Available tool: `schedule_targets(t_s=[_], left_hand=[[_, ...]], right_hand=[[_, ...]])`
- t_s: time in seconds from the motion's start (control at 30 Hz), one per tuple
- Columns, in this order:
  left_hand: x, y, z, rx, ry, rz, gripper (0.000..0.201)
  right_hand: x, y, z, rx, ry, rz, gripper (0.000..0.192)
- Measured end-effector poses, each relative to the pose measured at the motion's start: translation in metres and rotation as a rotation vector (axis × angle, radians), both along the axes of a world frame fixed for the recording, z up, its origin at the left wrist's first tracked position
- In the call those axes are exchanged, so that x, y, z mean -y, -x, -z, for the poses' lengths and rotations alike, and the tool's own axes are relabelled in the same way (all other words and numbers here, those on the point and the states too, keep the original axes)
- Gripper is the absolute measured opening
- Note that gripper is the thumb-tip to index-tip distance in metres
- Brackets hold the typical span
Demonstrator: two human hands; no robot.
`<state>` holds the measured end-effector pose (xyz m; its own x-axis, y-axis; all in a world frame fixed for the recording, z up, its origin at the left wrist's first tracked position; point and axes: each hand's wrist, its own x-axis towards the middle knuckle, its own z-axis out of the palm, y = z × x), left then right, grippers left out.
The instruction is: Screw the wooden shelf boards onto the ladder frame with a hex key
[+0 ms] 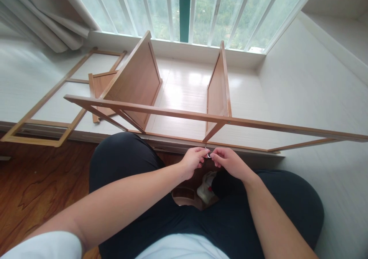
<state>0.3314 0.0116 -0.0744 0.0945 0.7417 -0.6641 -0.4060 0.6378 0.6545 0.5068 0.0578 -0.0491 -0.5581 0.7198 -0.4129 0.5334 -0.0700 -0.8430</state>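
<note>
Dark-trousered knees (138, 174) fill the near view, and above them the left hand (193, 160) and right hand (230, 162) meet, both pinching a small metal piece (207, 154) between fingertips, just below the long wooden rail (178, 114) of a half-built shelf frame (135, 82). Two upright panels stand on the white sill (184, 86), with open room between them. A second wooden frame (43, 109) lies flat at the left, curtains (43, 17) behind it. Between the legs lies a brown dish (184, 196).
</note>
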Motion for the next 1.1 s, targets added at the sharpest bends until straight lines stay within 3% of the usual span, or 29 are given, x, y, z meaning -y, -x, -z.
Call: schedule_targets(t_s=[0.13,0.23,0.67,1.1], left_hand=[[0.001,0.000,0.000,-0.007,-0.019,0.028,0.034],[0.001,0.000,-0.001,-0.022,-0.040,0.059,0.032],[-0.004,-0.001,0.004,-0.059,-0.061,0.133,0.027],[-0.004,0.000,0.002,-0.096,-0.083,0.122,0.021]], right_hand=[[0.002,0.001,-0.005,0.125,-0.214,-0.018,0.033],[0.005,0.003,-0.009,0.115,-0.285,-0.057,0.033],[0.009,0.006,-0.009,0.188,-0.344,-0.175,0.030],[0.012,0.014,-0.010,0.218,-0.357,-0.132,0.032]])
